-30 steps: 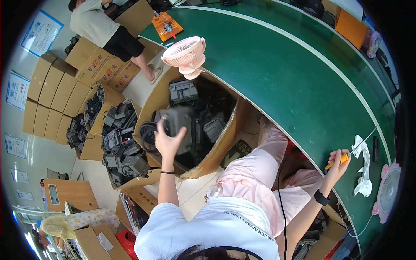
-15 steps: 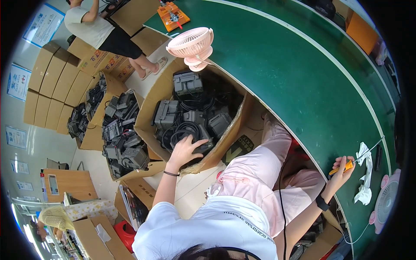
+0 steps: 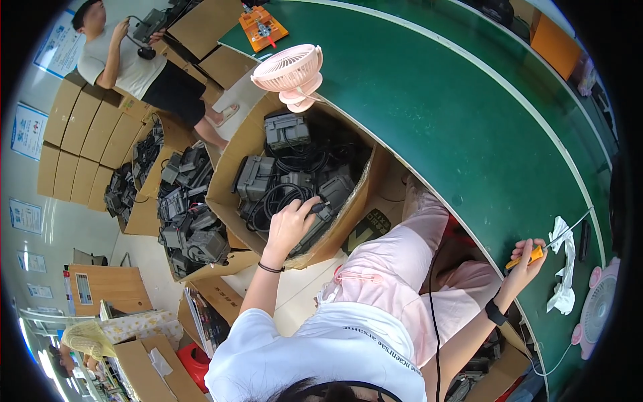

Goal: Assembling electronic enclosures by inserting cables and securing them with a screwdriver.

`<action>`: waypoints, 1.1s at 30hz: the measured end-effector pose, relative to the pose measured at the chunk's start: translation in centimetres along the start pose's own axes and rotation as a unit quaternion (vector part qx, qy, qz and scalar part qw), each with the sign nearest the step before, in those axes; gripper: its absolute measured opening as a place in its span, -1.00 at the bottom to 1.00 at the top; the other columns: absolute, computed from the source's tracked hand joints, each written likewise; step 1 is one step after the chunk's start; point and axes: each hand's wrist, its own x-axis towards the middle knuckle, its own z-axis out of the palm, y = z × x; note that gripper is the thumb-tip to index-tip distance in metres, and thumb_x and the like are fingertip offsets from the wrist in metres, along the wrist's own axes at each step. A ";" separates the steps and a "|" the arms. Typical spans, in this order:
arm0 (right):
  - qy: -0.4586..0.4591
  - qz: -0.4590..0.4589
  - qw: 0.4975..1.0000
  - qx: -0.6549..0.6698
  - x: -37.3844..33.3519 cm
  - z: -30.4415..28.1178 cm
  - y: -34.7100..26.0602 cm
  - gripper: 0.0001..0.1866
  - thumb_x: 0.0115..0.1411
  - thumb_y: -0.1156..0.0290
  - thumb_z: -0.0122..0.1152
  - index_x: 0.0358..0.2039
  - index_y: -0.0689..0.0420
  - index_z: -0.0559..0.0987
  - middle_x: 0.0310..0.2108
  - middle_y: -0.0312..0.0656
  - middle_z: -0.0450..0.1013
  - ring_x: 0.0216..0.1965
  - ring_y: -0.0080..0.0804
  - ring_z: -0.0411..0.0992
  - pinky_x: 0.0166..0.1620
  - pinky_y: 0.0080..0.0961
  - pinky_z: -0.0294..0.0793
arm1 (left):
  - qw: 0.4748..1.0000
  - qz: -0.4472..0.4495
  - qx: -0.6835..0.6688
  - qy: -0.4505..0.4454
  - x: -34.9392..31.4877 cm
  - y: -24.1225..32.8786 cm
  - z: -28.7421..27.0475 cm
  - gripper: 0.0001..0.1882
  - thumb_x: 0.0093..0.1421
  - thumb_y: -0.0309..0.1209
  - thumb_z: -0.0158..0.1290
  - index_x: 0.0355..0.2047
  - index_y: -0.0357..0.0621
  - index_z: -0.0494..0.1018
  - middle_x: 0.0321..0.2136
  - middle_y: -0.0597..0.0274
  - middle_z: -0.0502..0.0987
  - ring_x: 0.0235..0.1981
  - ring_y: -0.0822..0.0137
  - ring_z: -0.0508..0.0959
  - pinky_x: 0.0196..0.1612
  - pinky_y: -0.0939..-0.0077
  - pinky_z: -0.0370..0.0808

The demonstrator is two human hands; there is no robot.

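My left hand [image 3: 292, 222] reaches into an open cardboard box [image 3: 221, 194]. Its fingers are closed on a black cable plug [image 3: 317, 208], partly covered by the fingertips. Around it lie coiled black cables [image 3: 278, 199] and several dark grey boxy devices, one of them a latched grey case [image 3: 255, 176]. Over the green table's right part, my right hand [image 3: 526, 260] grips a screwdriver [image 3: 534, 255] by its orange handle. The long metal shaft points up and to the right, passing over a crumpled white tissue [image 3: 561, 271].
A pink fan [image 3: 289, 70] is clipped at the edge of the green table [image 3: 429, 114]; another fan [image 3: 598, 311] stands at the right. An orange fixture [image 3: 264, 29] sits at the table's far end. More device boxes stand left. A co-worker [image 3: 134, 67] stands behind, holding a grey device.
My left hand has moved slightly right and up, and its spread fingers have closed on the plug. The co-worker has turned and moved left, a grey device now visible in their hands.
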 end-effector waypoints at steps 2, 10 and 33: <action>-0.003 0.005 1.000 0.008 -0.1 0.2 -0.1 -0.84 0.36 0.39 0.10 -0.12 0.13 0.37 -0.46 -0.30 0.41 -0.54 -0.69 0.29 -0.46 -0.75 0.27 | 0.995 -0.031 0.040 0.085 -0.2 -0.2 0.7 -0.58 0.12 -0.35 0.15 0.04 0.12 0.47 -0.45 0.16 0.44 -0.42 0.12 0.57 -0.43 0.27 0.54; -0.004 0.009 1.000 0.006 -0.2 -1.4 1.3 -0.83 0.38 0.38 0.08 -0.10 0.11 0.34 -0.49 -0.30 0.39 -0.58 -0.72 0.26 -0.52 -0.78 0.24 | 0.969 -0.113 0.188 -0.109 0.1 1.2 1.1 -0.40 0.05 -0.04 0.21 0.08 0.02 0.45 -0.24 0.16 0.50 -0.20 0.17 0.54 -0.18 0.28 0.51; 0.002 0.016 1.000 0.002 -0.4 1.2 -3.2 -0.82 0.35 0.41 0.11 -0.11 0.12 0.35 -0.49 -0.29 0.41 -0.57 -0.69 0.32 -0.49 -0.77 0.29 | 0.769 0.595 0.127 0.196 4.3 24.1 -27.4 -0.76 -0.24 -0.34 0.15 -0.74 -0.30 0.42 -0.68 0.19 0.43 -0.62 0.36 0.38 -0.38 0.55 0.47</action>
